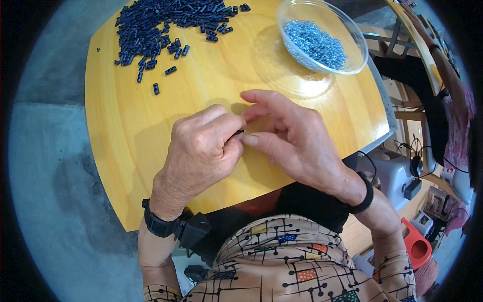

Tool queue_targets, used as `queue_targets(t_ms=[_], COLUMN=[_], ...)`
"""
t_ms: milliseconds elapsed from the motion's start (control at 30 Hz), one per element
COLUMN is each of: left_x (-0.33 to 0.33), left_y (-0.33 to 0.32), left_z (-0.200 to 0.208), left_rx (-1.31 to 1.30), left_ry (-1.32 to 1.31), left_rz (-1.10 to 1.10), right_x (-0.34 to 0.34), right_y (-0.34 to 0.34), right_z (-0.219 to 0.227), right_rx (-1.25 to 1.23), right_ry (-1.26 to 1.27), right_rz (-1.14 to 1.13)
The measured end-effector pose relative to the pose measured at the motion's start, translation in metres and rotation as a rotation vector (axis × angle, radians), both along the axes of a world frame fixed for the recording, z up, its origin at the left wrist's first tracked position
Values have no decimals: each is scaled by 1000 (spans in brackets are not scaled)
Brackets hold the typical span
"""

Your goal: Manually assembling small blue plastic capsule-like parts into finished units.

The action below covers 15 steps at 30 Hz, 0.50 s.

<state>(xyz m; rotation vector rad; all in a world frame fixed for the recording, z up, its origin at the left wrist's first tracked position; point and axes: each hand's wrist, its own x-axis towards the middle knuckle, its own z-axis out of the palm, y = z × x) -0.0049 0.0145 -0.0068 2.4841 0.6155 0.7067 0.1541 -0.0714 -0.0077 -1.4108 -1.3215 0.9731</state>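
Observation:
My left hand (204, 143) is closed in a pinch in front of me, over the near part of the table. Between its thumb and forefinger the end of a small black plastic piece (239, 132) shows; the rest is hidden by the fingers. Close against it from the right comes my right hand (302, 138), fingers apart and forefinger stretched out. Its thumb tip lies right beside the black piece, and I see nothing held in it. Loose black plastic pieces (156, 88), short and tube-like with holes, lie farther away on the left.
A large pile of the black pieces (146, 38) covers the table's (136, 146) far left. At the far right stands a clear plastic bowl (359, 48) with many tiny shiny metal parts (317, 45), perhaps springs. Beyond the right edge are another person's arm (448, 65) and a red plastic container (415, 246).

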Motion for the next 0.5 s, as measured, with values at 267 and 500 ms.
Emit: queue_targets(t_ms=[267, 500], left_x=[6, 7], left_y=[-2, -3], left_z=[1, 2], left_rx=[-88, -111], left_ry=[-21, 1], left_rz=[-4, -20], right_x=[-5, -1], right_y=[22, 23], right_z=[-3, -5], right_rx=[-35, -107], right_ry=[-61, 45], right_rz=[11, 55])
